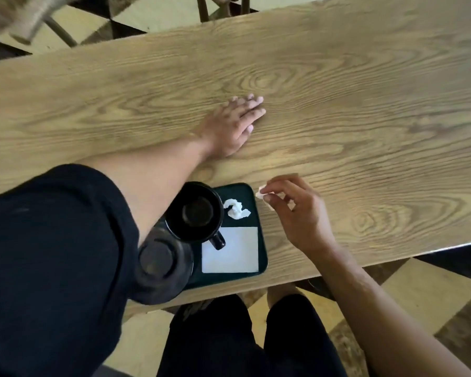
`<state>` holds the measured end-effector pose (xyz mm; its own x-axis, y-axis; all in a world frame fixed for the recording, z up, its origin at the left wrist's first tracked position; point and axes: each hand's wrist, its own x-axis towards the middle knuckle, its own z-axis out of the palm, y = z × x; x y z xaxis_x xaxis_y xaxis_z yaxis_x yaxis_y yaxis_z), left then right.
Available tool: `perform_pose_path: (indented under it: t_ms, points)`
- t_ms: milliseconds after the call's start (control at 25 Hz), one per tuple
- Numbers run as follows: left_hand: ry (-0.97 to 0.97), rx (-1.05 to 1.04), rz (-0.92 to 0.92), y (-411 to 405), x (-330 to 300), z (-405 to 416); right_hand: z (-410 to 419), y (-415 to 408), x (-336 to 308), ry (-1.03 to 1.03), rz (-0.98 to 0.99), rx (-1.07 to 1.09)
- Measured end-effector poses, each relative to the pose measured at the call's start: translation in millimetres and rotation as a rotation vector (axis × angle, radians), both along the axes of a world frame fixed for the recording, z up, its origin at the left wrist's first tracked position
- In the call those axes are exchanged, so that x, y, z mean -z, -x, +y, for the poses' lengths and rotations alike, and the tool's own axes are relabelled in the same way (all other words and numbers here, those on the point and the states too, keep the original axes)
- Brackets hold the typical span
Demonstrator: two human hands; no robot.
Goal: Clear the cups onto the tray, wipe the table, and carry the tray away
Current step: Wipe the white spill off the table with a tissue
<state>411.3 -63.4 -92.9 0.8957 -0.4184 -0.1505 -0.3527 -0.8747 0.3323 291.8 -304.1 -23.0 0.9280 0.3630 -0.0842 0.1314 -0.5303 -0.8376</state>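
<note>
Tray (260,229) at table's (365,77) near edge w/ black cup (197,210) on it. Right hand (297,210), just beside tray's far-right corner, pinches tissue scrap (260,192); nearer hand. Left hand (234,126) flat, fingers straight, mid-table.

Left hand (235,123) flat; right hand (297,210) pinching.

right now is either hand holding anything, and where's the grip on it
The right hand pinches a small white paper scrap at its edge, between thumb and fingertips. The left hand lies flat on the table, holding nothing.
</note>
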Motion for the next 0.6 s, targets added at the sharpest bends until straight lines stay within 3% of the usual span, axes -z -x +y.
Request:
perform_pose_path:
  t_ms: [160,400,600]
  points:
    - [-0.039,-0.208,-0.024,49,-3,88,36,-12,0,-0.021,-0.009,-0.051]
    - [-0.050,-0.461,-0.057,145,2,145,59,-15,9,0.241,-0.058,-0.333]
    - [0.072,-0.650,0.026,190,-5,167,51,-5,-4,0.236,0.014,-0.154]
